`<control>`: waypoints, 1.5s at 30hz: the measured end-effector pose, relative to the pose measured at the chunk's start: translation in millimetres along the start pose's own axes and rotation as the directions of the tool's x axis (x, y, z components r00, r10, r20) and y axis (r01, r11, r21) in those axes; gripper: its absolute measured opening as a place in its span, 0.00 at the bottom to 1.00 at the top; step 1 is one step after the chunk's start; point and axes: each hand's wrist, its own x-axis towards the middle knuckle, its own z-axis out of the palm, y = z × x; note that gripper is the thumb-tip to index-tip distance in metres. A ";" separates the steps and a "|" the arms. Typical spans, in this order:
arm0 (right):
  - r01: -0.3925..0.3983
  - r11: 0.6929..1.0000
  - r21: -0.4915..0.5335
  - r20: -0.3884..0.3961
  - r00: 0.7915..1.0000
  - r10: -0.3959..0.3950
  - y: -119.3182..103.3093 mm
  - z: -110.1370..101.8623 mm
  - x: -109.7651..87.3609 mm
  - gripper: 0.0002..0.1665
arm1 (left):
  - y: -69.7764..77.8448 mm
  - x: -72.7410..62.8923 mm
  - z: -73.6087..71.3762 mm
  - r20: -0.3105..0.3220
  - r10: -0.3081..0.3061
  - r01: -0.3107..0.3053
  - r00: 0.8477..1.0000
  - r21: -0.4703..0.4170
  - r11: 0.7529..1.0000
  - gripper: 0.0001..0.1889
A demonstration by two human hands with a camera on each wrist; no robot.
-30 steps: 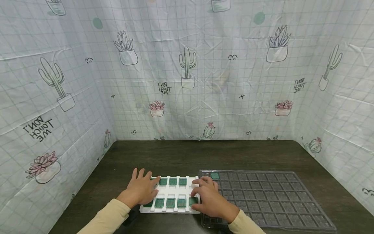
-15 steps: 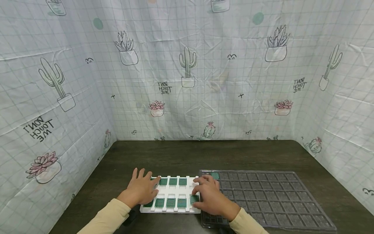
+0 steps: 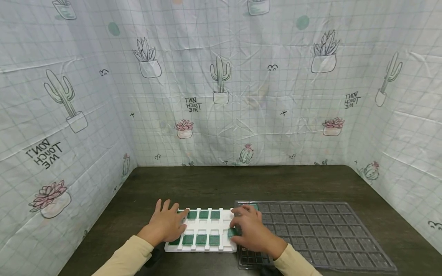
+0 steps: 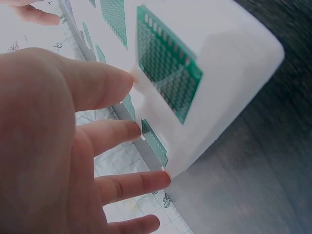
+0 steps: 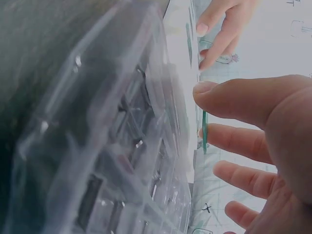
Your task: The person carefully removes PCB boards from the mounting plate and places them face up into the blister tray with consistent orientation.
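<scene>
My right hand [image 3: 253,232] pinches a small green circuit board [image 3: 232,232] between thumb and fingertip, over the right end of a white slotted tray [image 3: 206,226]. In the right wrist view that circuit board [image 5: 205,132] is seen edge-on, a thin green line. The left hand [image 3: 164,226] rests on the tray's left end with fingers spread. Its thumb touches the white surface beside a seated circuit board [image 4: 168,63] in the left wrist view. Several more green boards sit in the tray's two rows, and the slots at its right end show bare white.
A transparent plastic tray [image 3: 310,224] with many square pockets lies right of the white one. One green board [image 3: 254,206] sits in its far-left area, partly behind the right hand. Printed cloth [image 3: 221,126] hangs around the dark wooden table [image 3: 193,184].
My right hand has lifted the circuit board out of the near-right slot and carried it slightly right and up toward the transparent tray. The left hand has stayed in place.
</scene>
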 end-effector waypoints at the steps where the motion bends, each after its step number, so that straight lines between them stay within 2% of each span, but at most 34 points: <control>1: 0.001 1.000 0.004 0.000 1.000 -0.001 0.7 -0.8 -0.1 0.09 | -0.1 0.0 0.2 0.000 0.000 0.000 1.000 -0.001 1.000 0.26; 12: -0.012 1.000 0.018 0.009 1.000 0.012 13.1 -9.9 -2.3 0.10 | -0.2 -0.3 -1.4 0.001 0.004 -0.004 1.000 -0.004 1.000 0.26; 21: -0.039 0.999 0.026 -0.018 0.999 0.040 20.0 -14.0 -2.3 0.10 | -0.7 0.9 -1.5 -0.018 0.003 -0.003 1.000 0.020 1.000 0.26; 31: -0.077 0.997 0.014 -0.032 0.996 0.078 24.7 -14.9 -3.2 0.12 | -0.9 2.7 2.1 -0.001 -0.007 0.007 1.000 0.007 1.000 0.27; 45: -0.116 0.993 -0.004 -0.033 0.993 0.116 32.7 -21.9 -5.6 0.12 | 0.1 0.3 -1.2 0.018 -0.009 0.009 1.000 -0.007 1.000 0.26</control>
